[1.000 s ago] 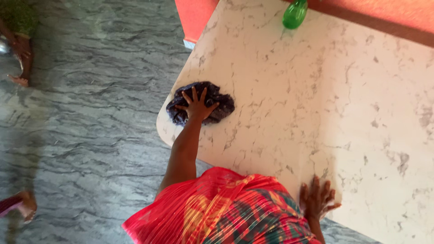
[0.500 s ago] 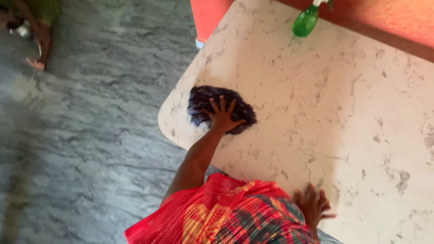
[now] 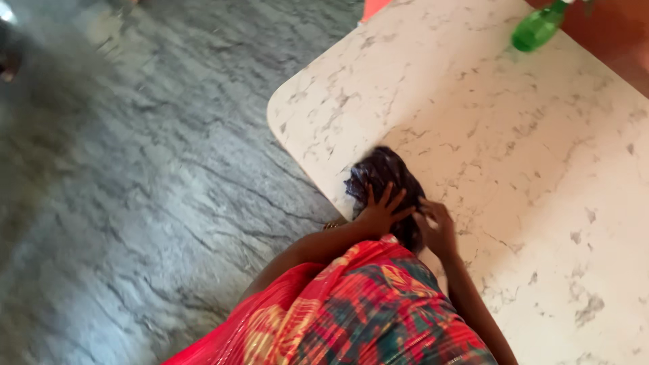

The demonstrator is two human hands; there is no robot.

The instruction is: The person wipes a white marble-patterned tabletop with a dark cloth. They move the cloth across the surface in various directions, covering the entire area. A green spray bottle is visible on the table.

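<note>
A crumpled dark blue cloth (image 3: 384,173) lies at the near edge of a white marble-patterned table (image 3: 487,128). My left hand (image 3: 380,211) presses down on the cloth's near end with its fingers spread. Just to its right, my right hand (image 3: 438,227) has its fingers curled onto the cloth's right side, where the cloth hangs over the table edge. My red patterned garment (image 3: 351,304) fills the bottom of the view and hides the lower part of the cloth.
A green plastic bottle (image 3: 537,28) stands at the table's far edge, by an orange-red wall (image 3: 612,34). A grey veined stone floor (image 3: 135,176) spreads to the left of the table's rounded corner (image 3: 274,115). A dark blurred object (image 3: 8,64) sits at the far left.
My left hand slid the cloth from near the table's corner along the near edge toward my body. My right hand left the table edge and came over to the cloth.
</note>
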